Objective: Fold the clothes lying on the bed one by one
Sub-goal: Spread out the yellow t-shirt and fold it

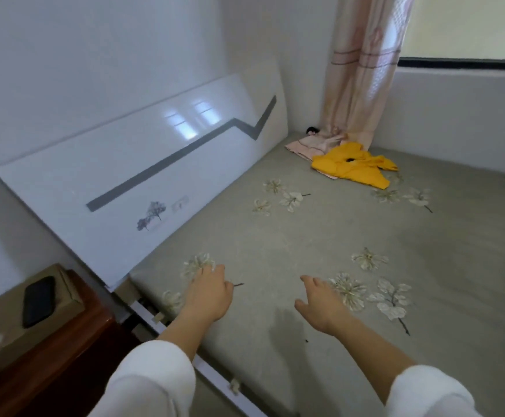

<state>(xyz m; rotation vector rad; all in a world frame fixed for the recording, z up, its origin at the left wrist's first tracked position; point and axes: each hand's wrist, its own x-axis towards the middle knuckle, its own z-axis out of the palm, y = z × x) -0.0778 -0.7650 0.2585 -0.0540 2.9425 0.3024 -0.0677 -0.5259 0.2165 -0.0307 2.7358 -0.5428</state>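
I judge the step in hand to be the reach for a garment: the crumpled yellow cloth garment (350,168) lies in the far corner of the grey flower-printed bed (305,236), overlapping a flat pale pink cloth (308,144), well apart from me; my left hand (206,293) and right hand (320,305) stretch forward, fingers loose and spread, holding nothing; next I must lean across and take hold of the yellow fabric.

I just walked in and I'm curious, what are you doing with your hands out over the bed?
A person in white sleeves stretches the left hand and the right hand, both open and holding nothing, over the grey flower-print bed. The crumpled yellow garment lies unfolded in the far corner, partly on a pale pink cloth beside the striped pink curtain. Folding has not yet started.
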